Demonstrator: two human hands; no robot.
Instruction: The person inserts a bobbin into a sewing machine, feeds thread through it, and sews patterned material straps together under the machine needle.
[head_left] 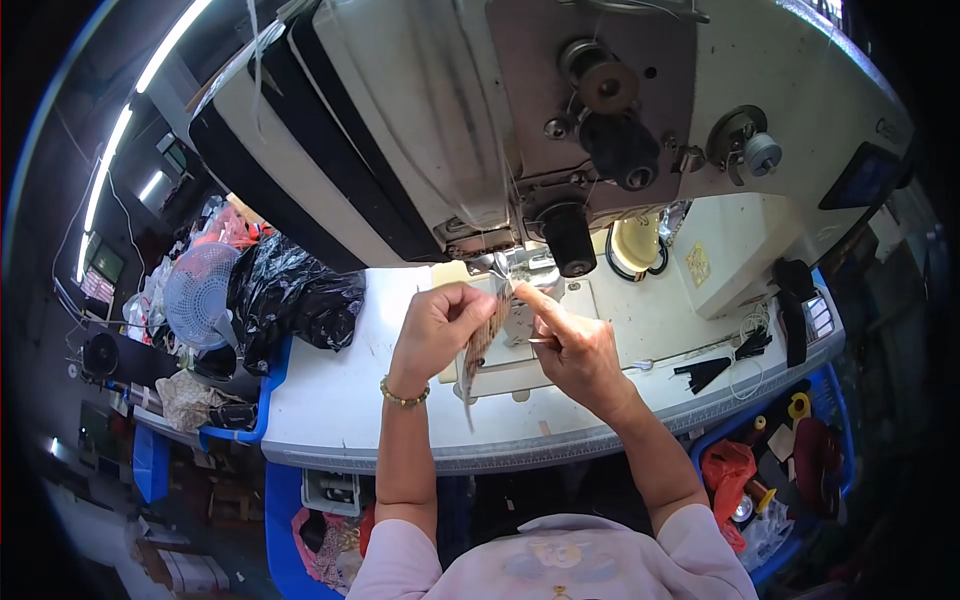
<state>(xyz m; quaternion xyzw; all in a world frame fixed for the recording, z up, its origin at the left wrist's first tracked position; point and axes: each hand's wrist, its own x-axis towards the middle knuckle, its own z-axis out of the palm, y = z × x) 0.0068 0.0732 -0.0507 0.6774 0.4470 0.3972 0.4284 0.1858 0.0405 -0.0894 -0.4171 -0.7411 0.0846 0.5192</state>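
My left hand (432, 328), with a beaded bracelet (404, 396) at its wrist, pinches a narrow strip of brown patterned fabric (485, 335) between thumb and fingers. The strip's pale tail hangs down towards me. Its upper end is by the needle area (497, 262) of a sewing machine (400, 110). My right hand (580, 352) is on the other side of the strip, index finger pointing to its upper end. The other fingers are curled; a thin light sliver shows at them, too small to name.
The white tabletop (330, 400) spreads around the machine. Black strips (705, 374) and a loose cord (755, 320) lie at right. A black plastic bag (290, 300) and a perforated basket (200, 290) stand at left. A blue bin (845, 420) holds spools and bags below the right edge.
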